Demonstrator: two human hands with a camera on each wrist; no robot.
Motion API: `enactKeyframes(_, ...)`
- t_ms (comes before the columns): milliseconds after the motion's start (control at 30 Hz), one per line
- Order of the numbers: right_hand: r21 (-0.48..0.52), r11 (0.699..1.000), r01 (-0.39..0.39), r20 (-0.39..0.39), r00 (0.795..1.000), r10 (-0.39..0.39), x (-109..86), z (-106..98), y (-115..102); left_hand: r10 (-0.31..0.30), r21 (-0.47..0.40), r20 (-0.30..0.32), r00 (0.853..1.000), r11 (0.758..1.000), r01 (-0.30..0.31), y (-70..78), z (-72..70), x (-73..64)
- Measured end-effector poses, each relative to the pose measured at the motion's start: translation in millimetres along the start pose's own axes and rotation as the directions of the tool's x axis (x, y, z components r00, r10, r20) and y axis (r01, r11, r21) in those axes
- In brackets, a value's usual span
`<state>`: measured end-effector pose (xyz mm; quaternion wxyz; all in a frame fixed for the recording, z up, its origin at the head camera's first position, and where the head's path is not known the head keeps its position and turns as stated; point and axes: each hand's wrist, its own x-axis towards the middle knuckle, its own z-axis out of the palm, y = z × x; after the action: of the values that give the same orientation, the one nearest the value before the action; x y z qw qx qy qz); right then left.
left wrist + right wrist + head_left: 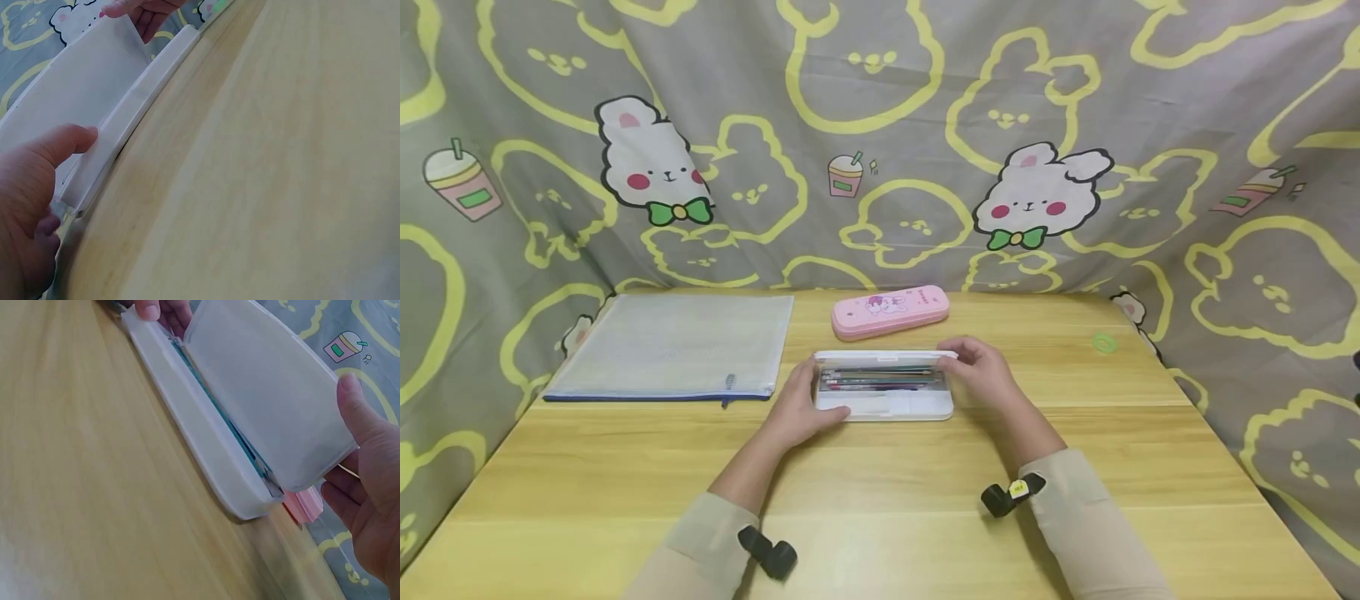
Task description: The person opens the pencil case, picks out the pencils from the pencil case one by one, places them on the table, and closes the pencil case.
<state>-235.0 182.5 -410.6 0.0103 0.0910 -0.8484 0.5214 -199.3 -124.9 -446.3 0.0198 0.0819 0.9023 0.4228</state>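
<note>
A white pencil case (925,406) lies on the table in front of the person, its lid (269,387) tilted up from the base. Several pencils (880,380) lie lengthwise inside it; the right wrist view shows only a teal strip of them between lid and base. At the case's left end, the left hand (793,408) grips the base, thumb over the front part. The right hand (985,375) pinches the raised lid at its right end, with the thumb on the inner side and fingers behind.
Behind the white case lies a pink pencil case (891,312) with a cartoon print. A translucent zip pouch (670,346) with a blue edge lies at the left. A small green ring (1104,342) is at the right. Patterned cloth (910,150) hangs along the table's back and sides.
</note>
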Motion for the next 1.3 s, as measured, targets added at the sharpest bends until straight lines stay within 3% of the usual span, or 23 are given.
enactKeyframes(200,0.125,0.992,-0.008,-0.042,0.999,0.013,5.4,2.6,-1.5,0.004,-0.085,0.025,1.000,0.996,-0.002,-4.2,1.4,1.7)
enactKeyframes(467,0.163,0.986,-0.026,-0.148,0.988,0.051,15.5,8.7,-1.6,0.014,-0.087,0.020,1.000,0.996,-0.013,-5.4,2.0,3.3)
enactKeyframes(700,0.256,0.966,-0.020,-0.239,0.967,0.084,29.7,15.2,4.2,0.046,-0.088,0.008,0.999,0.995,-0.045,-2.2,2.5,4.3)
enactKeyframes(933,0.230,0.972,-0.054,-0.177,0.980,0.096,35.6,14.8,12.3,0.053,-0.047,0.007,0.999,0.998,-0.053,-1.5,2.7,4.7)
enactKeyframes(1167,0.203,0.971,-0.128,-0.089,0.985,0.149,39.6,11.8,19.8,0.002,-0.013,0.063,0.998,1.000,-0.001,-0.2,0.9,3.8)
enactKeyframes(1300,0.170,0.973,-0.156,-0.063,0.984,0.169,42.1,11.3,21.7,0.003,-0.002,0.092,0.996,1.000,-0.002,0.0,0.1,4.4)
